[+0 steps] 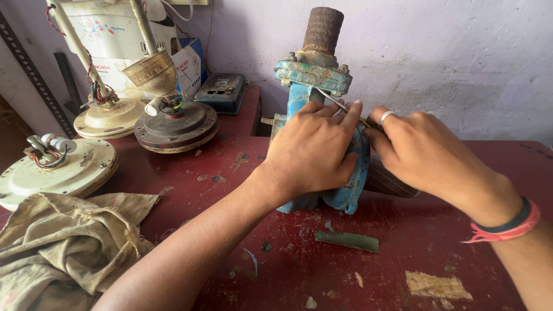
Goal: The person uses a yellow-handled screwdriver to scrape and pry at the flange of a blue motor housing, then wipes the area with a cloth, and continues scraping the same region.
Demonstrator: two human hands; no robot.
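Blue-painted cast-metal pump body (322,144) with chipped paint stands mid-worktop, close to the far wall, a rusty threaded pipe stub (321,30) sticking up from its top flange. Left hand (311,152) wraps over the blue casing, palm pressed on it, fingers curled round the near edge; looks like it steadies the pump so it doesn't rock. Right hand (417,152), ring on one finger, red and black bands on the wrist, is pinched narrow on a thin metal rod-like tool (337,102) whose tip pokes in under the flange; tool kind too small to tell. A ribbed dark motor end (389,181) sits to the right behind the casing, partly hidden by that hand.

Dark red scratched worktop (403,247) carries a loose greenish flat strip (347,241) near the pump's foot. Left side: crumpled dirty beige cloth (63,242) at the near edge, cream ceiling-fan motor housing (55,167) with coloured wires showing, another cream one (109,115) further back, and a dark brown fan motor (175,126) with a brass-coloured cup on its rod. Far back, a dark blue switch box (222,91) lies flat. No container with contents visible.
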